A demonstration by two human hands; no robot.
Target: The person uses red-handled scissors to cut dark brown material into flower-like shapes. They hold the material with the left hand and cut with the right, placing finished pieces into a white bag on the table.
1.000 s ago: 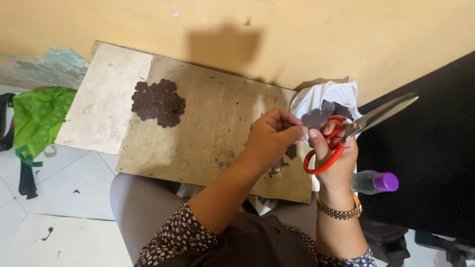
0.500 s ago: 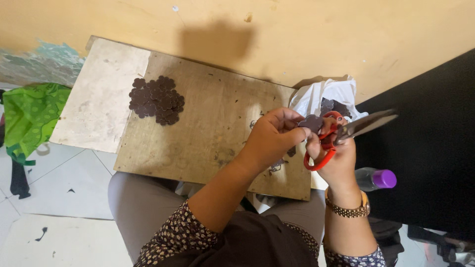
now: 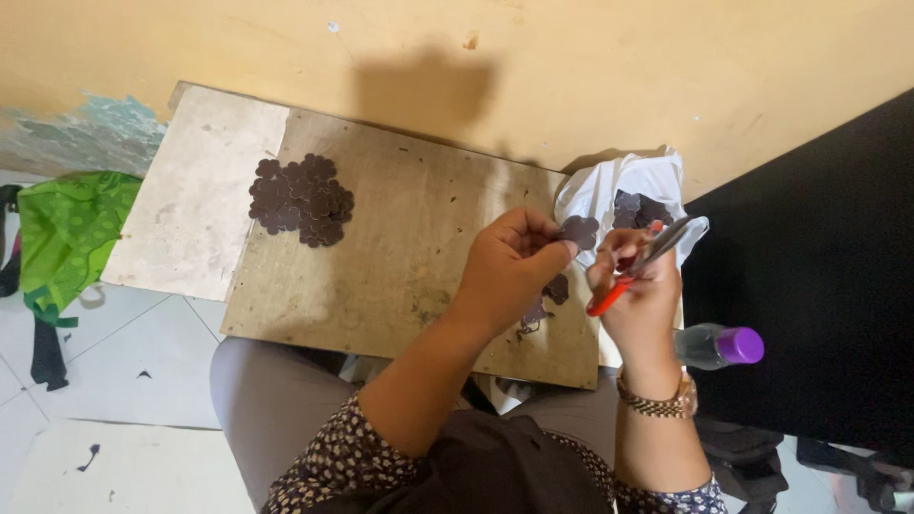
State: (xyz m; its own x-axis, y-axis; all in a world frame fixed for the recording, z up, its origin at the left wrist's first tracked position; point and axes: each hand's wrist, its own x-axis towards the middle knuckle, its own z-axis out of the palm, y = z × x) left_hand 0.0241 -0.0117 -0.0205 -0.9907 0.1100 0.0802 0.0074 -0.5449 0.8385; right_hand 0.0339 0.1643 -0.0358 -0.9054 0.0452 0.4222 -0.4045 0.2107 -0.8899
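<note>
1. Scissors (image 3: 636,271) have swung down from open to blades nearly shut, right of centre.
2. Right hand (image 3: 636,286) grips their red handles, wrist bent.
3. Left hand (image 3: 509,262) pinches a dark cutout (image 3: 579,230) beside the blades, over the bench (image 3: 400,247).

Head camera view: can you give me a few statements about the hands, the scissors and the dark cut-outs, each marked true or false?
1. The right hand holds red-handled scissors. True.
2. The left hand pinches a dark flower-shaped cut-out. True.
3. The pile of dark cut-outs lies on the floor tiles. False: it lies on the wooden board.
4. The plastic bottle has a green cap. False: the cap is purple.
5. The white plastic bag holds more dark pieces. True.
6. The gold wristwatch is on the left wrist. False: it is on the right wrist.
</note>
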